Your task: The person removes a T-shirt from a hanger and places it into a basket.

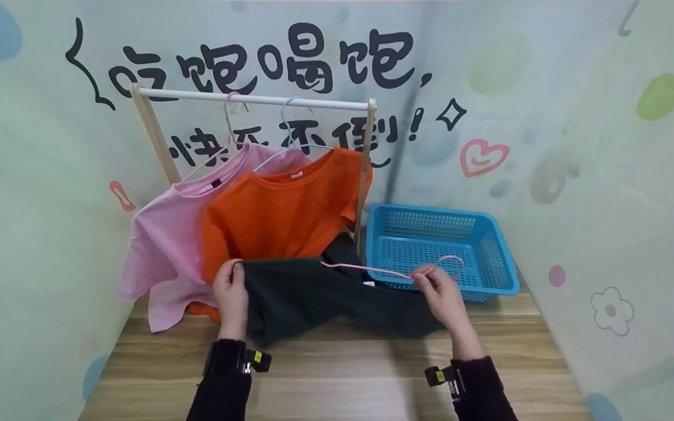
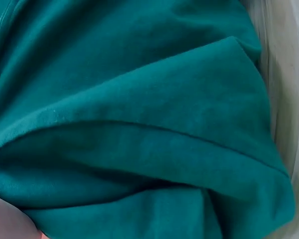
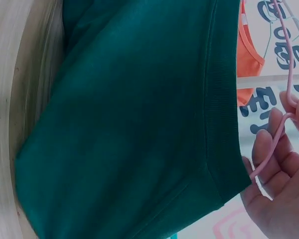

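Dark sleeves [image 1: 220,380] reach in from the bottom edge, each wrist strapped with a small black device [image 1: 257,359] bearing a yellow mark. Beyond the cuffs, a person's two bare hands work on a dark green shirt [image 1: 296,298], held across the front of a wood-grain table [image 1: 325,386]. Left hand [image 1: 233,298]: thumb on top, pinching the shirt's upper edge at its left end. Right hand [image 1: 443,298]: thumb and fingertips pinching a thin pink hanger [image 1: 366,268] near the base of its hook. One arm of that hanger runs leftward into the shirt's neck opening; the hook loops out just past the fingers, seen against a blue basket [image 1: 504,257]. In the right wrist view, the ribbed collar stands close beside the fingers; the left wrist view is mostly folded green cloth, with a bit of finger or thumb at its lower left corner.

Behind the shirt stands a clothes rack [image 1: 325,104] with a white bar and pale wooden posts. From it hang a pink shirt [image 1: 161,240] on a pale pink hanger [image 1: 229,120] and, overlapping it, an orange shirt [image 1: 278,204] on a light blue hanger [image 1: 270,159]. Large black Chinese lettering [image 1: 310,55] decorates the pale wall [image 1: 501,117].
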{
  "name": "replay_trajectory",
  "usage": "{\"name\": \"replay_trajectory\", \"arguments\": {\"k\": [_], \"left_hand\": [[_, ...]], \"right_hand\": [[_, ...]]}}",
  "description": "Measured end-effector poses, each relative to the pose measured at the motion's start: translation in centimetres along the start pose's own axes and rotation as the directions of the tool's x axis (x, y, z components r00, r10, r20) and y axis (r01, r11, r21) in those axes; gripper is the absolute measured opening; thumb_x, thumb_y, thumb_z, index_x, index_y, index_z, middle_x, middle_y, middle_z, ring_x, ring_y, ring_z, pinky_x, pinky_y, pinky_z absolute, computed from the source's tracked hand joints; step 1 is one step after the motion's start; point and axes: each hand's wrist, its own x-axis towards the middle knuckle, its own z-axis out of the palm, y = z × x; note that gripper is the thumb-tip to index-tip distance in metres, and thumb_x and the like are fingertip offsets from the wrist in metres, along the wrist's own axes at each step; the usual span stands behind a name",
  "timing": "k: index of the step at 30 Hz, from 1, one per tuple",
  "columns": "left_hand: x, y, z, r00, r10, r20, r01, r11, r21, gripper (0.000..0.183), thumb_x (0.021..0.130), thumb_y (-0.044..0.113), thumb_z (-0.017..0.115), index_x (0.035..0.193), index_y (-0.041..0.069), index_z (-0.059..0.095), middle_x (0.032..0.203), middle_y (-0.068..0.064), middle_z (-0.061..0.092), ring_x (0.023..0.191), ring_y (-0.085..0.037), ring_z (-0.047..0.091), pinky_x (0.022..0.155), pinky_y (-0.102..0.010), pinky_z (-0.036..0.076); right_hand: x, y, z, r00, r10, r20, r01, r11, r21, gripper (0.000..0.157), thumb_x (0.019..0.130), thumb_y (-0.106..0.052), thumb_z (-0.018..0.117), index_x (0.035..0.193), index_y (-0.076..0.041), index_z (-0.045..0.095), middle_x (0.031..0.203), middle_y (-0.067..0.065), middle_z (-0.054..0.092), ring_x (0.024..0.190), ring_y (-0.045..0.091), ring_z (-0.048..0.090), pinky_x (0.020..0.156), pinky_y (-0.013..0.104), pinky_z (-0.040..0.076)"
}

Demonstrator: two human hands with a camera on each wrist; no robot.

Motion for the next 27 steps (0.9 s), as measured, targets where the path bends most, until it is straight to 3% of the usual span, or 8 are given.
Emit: {"name": "replay_trajectory", "arguments": {"k": [6, 11, 14, 19, 23, 27], "left_hand": [[0.6, -1.9, 0.2, 0.989, -0.116, -0.089, 0.112, 0.992, -0.051, 0.013, 0.100, -0.004, 0.050, 0.098, -0.009, 0.062, 0.094, -0.010, 0.060, 0.088, -0.013, 0.052, 0.084, -0.023, 0.040], [0.6, -2.3, 0.3, 0.976, -0.167, -0.139, 0.154, 0.983, -0.096, 0.014, 0.101, -0.003, 0.050, 0.097, -0.009, 0.062, 0.094, -0.008, 0.057, 0.091, -0.017, 0.050, 0.085, -0.024, 0.039], [0.5, -2.9, 0.2, 0.972, -0.189, -0.137, 0.181, 0.981, -0.070, 0.015, 0.101, -0.001, 0.049, 0.100, -0.011, 0.060, 0.097, -0.010, 0.056, 0.094, -0.019, 0.049, 0.087, -0.025, 0.038], [-0.1, -4.0, 0.2, 0.980, -0.187, -0.068, 0.193, 0.978, 0.086, 0.017, 0.100, 0.000, 0.052, 0.107, -0.013, 0.061, 0.104, -0.020, 0.060, 0.100, -0.028, 0.052, 0.091, -0.032, 0.040], [-0.4, -4.3, 0.8, 0.990, -0.143, 0.013, 0.138, 0.969, 0.205, 0.016, 0.099, 0.002, 0.057, 0.106, -0.011, 0.064, 0.105, -0.023, 0.063, 0.099, -0.032, 0.055, 0.092, -0.037, 0.041], [-0.8, -3.5, 1.7, 0.979, -0.151, 0.136, 0.124, 0.974, 0.189, 0.021, 0.100, 0.009, 0.057, 0.110, -0.008, 0.064, 0.109, -0.021, 0.064, 0.103, -0.030, 0.055, 0.095, -0.037, 0.041]], "right_hand": [[0.0, -0.3, -0.2, 0.999, -0.023, -0.041, 0.022, 1.000, -0.017, 0.008, 0.096, -0.003, 0.061, 0.094, -0.001, 0.068, 0.091, 0.009, 0.069, 0.082, 0.023, 0.065, 0.073, 0.029, 0.053], [-0.1, -0.3, -0.7, 0.998, 0.032, -0.060, -0.032, 0.999, 0.005, 0.009, 0.097, -0.003, 0.060, 0.095, 0.001, 0.069, 0.092, 0.010, 0.069, 0.081, 0.021, 0.066, 0.074, 0.024, 0.053], [-0.2, -0.5, -1.3, 0.991, 0.104, -0.079, -0.097, 0.991, 0.091, 0.014, 0.100, -0.006, 0.057, 0.099, 0.004, 0.067, 0.093, 0.015, 0.069, 0.083, 0.018, 0.065, 0.077, 0.022, 0.053], [0.0, -1.0, -2.4, 0.974, 0.203, -0.105, -0.171, 0.952, 0.252, 0.018, 0.101, -0.005, 0.054, 0.103, 0.009, 0.064, 0.095, 0.020, 0.066, 0.086, 0.017, 0.064, 0.080, 0.021, 0.053], [0.0, -2.3, -2.8, 0.979, 0.189, -0.083, -0.168, 0.963, 0.211, 0.017, 0.101, -0.001, 0.053, 0.103, 0.012, 0.064, 0.098, 0.023, 0.066, 0.091, 0.027, 0.067, 0.082, 0.023, 0.054], [-0.2, -3.8, -2.9, 0.981, 0.173, -0.089, -0.155, 0.970, 0.186, 0.016, 0.101, 0.001, 0.053, 0.102, 0.013, 0.064, 0.099, 0.024, 0.066, 0.091, 0.029, 0.068, 0.082, 0.025, 0.055]]}}
